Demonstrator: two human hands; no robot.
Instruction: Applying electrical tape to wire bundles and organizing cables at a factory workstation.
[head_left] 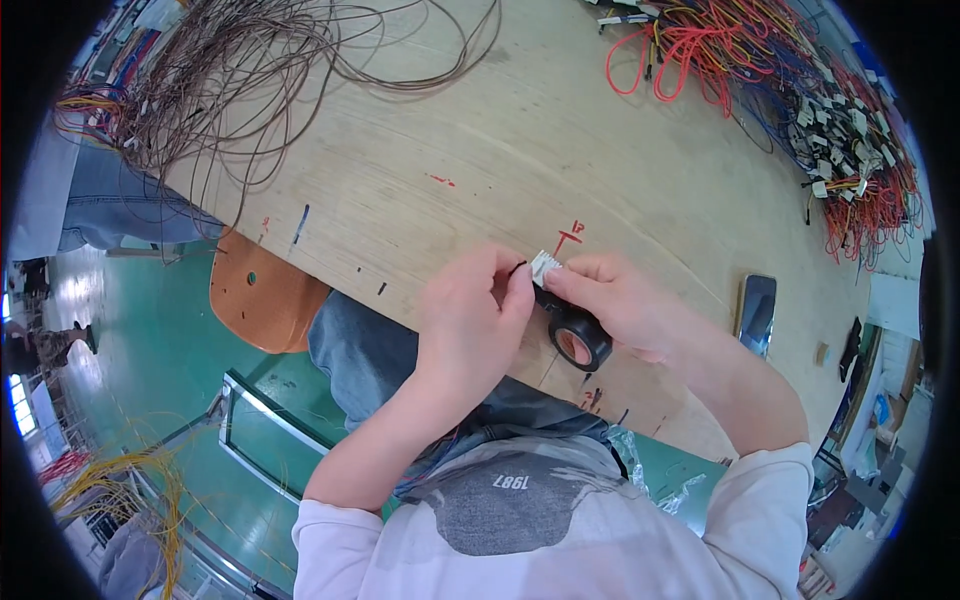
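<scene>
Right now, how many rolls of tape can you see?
1: the black tape is beside the right hand, near the table's near edge. Others may be hidden among the wires.

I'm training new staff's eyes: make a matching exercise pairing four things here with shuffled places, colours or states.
1. Electrical tape roll
2. Smartphone
3. Chair
4. Brown wires

A. Orange-brown, with a round hole
B. Loosely looped and tangled
C. Black, beside the right hand
D. Rectangular, lying flat on the table

Pairs: 1-C, 2-D, 3-A, 4-B
</scene>
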